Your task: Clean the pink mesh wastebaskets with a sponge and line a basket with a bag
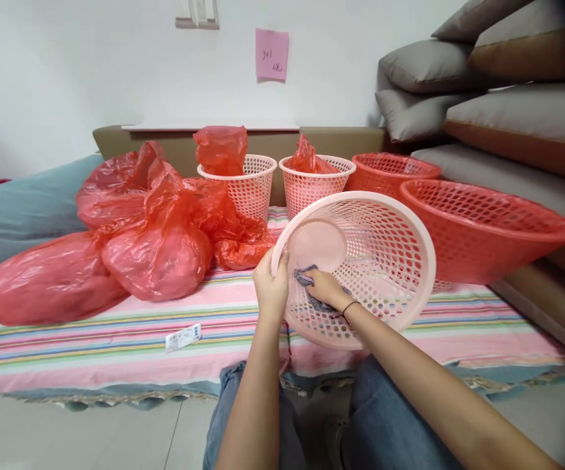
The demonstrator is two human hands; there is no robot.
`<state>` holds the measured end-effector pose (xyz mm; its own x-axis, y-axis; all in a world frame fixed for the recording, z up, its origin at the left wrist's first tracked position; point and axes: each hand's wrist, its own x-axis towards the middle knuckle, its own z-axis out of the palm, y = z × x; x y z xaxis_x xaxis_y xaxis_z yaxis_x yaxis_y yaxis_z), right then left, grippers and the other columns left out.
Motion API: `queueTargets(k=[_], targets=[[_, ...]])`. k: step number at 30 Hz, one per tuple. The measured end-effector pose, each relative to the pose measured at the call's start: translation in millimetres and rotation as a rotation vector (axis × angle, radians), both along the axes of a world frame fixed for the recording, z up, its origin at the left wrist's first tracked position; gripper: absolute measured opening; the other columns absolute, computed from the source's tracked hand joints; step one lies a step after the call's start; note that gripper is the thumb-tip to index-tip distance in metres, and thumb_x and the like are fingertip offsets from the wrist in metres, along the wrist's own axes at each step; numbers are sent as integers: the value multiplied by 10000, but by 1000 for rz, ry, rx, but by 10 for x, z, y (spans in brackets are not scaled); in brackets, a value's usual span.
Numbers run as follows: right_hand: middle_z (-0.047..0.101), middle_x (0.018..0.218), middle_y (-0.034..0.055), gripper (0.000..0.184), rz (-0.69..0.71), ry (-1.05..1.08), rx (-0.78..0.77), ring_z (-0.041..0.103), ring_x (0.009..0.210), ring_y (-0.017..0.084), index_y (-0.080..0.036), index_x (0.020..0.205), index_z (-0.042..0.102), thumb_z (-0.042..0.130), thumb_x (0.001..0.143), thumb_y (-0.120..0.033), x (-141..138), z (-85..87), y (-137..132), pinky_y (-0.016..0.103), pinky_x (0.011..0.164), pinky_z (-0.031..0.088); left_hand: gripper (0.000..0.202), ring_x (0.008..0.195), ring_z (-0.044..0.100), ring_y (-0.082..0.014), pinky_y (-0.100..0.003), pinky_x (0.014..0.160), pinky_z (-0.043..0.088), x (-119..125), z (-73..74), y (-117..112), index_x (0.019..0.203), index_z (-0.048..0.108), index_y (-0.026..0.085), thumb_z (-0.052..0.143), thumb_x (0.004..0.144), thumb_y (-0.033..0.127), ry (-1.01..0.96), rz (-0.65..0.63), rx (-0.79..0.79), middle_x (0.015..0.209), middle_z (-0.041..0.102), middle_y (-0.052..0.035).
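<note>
A pale pink plastic mesh basket (390, 261) is tilted on its side, its opening facing me. My left hand (270, 287) grips its near rim on the left side. My right hand (325, 288) is inside the basket, fingers closed on a small grey-blue cloth (306, 277) pressed against the inner wall below the round solid bottom. A dark band circles my right wrist.
Striped pink cloth (116, 339) covers the low surface, with a small white packet (183, 337) on it. Red plastic bags (155, 228) are heaped left. Two pink baskets (243, 183) with red bags and two red baskets (483, 228) stand behind. Cushions (458, 85) are stacked right.
</note>
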<state>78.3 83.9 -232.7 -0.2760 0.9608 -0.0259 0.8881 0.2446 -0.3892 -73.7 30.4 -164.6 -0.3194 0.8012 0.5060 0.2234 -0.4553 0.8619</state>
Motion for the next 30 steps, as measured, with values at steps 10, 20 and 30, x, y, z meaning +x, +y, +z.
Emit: queueTargets(k=[10,20,30], targets=[[741,1088,28,491,328,296,-42,660,1021,202,-221,1075,737,546,651,-64,248,500,-1186,268,910,466,242,868,662,-209,-299,826,481,-45,-50,-84,978,716,166,578,875,335,44,17,-14,919,742,-49],[690,1239,57,468,-67,153,120,647,1109,219,-200,1229,666,562,773,-176,379,710,-615,293,970,463,240,903,665,-210,-303,863,484,45,30,-109,955,721,166,598,841,337,56,-99,-6,962,749,-48],[672,1255,87,417,-97,32,70,624,1149,254,-219,1243,651,566,836,-184,-58,288,349,306,978,456,237,832,634,-195,-302,798,495,-42,61,23,897,684,168,603,822,377,-42,-117,-46,868,711,-38]])
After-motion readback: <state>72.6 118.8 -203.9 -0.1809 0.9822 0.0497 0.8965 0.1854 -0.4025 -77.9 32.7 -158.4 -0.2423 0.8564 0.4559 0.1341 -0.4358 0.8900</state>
